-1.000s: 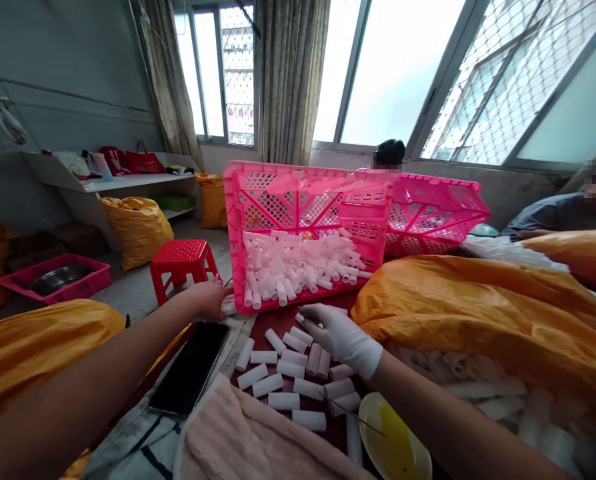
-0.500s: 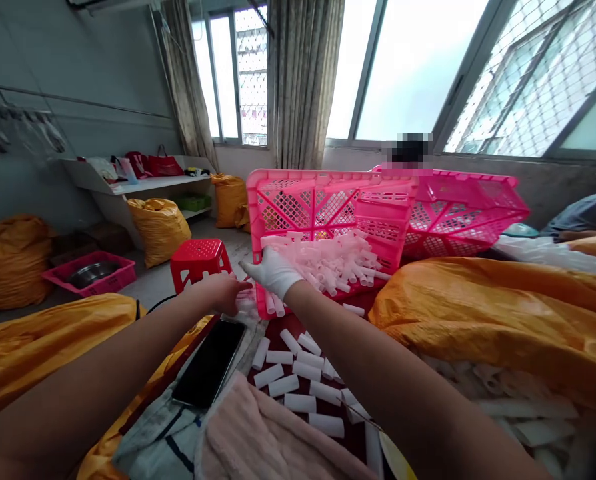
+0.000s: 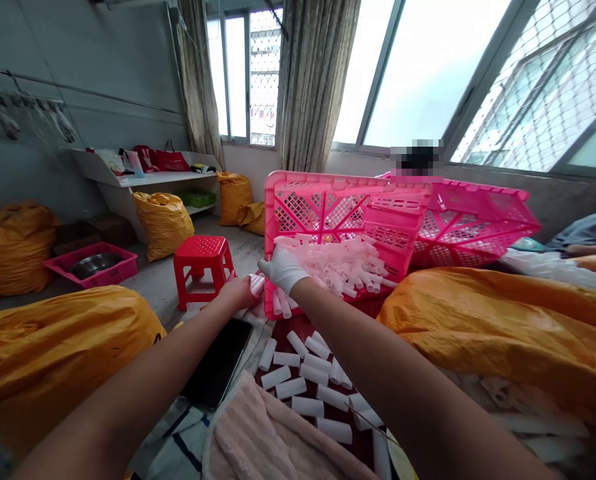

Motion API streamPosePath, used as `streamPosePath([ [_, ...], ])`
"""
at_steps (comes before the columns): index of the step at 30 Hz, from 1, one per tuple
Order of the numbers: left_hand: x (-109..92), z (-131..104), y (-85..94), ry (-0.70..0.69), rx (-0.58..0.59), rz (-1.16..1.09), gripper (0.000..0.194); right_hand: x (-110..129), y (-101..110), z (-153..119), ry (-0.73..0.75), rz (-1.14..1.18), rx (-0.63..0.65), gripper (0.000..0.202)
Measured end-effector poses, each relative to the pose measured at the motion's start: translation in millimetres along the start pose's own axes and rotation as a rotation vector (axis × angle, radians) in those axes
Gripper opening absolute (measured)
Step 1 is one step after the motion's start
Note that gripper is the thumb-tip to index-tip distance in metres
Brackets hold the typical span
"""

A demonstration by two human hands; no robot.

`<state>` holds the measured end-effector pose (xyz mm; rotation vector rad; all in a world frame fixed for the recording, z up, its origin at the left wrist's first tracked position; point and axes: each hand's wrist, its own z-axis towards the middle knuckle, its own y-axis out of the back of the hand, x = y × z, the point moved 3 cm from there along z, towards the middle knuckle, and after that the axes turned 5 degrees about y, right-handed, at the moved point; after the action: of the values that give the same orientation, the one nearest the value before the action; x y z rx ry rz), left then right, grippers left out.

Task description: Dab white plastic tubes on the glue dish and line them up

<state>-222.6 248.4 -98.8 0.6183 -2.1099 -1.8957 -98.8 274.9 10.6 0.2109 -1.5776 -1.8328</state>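
A bundle of thin white tubes (image 3: 257, 285) sticks out of my bare left hand (image 3: 237, 295), whose fingers are closed round it just left of the pink basket (image 3: 345, 179). My right hand (image 3: 284, 268), in a white glove, is wrapped over the basket's left edge, thumb on the outer side; its fingertips are hidden. The basket stands tipped with its opening towards me, and a heap of white tubes (image 3: 345, 263) lies in it. Short, thicker white tubes (image 3: 308, 405) lie scattered on the dark red surface below my right forearm.
A black phone (image 3: 218, 367) and a pink towel (image 3: 258, 433) lie close in front of me. Orange sacks (image 3: 478, 307) flank both sides. A red stool (image 3: 203, 257) stands at the left. Behind the basket are another pink basket (image 3: 478, 230) and a person, partly hidden.
My left hand has risen and turned, and the white tubes in it now show. My right hand stays at the basket's edge. The whole view has shifted slightly.
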Motion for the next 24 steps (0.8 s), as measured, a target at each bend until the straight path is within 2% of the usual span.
streamPosePath([
  [4,-4.9,2.5,-19.3,0.057,-0.029,0.023,0.074,-2.8,2.7,-2.2,0.001,-0.017,-0.021,0.033],
  [8,-4.1,7.6,-27.4,0.067,-0.04,0.028,0.071,-6.4,5.8,-15.8,0.021,-0.024,-0.045,0.032],
  [16,-2.9,11.1,-29.2,0.065,-0.032,0.024,0.066,-2.2,-4.1,-25.7,0.009,0.006,-0.069,0.037],
  [24,-5.3,9.8,-24.0,-0.009,0.013,-0.014,0.065,0.6,9.3,-25.5,-0.014,0.035,-0.086,0.037],
])
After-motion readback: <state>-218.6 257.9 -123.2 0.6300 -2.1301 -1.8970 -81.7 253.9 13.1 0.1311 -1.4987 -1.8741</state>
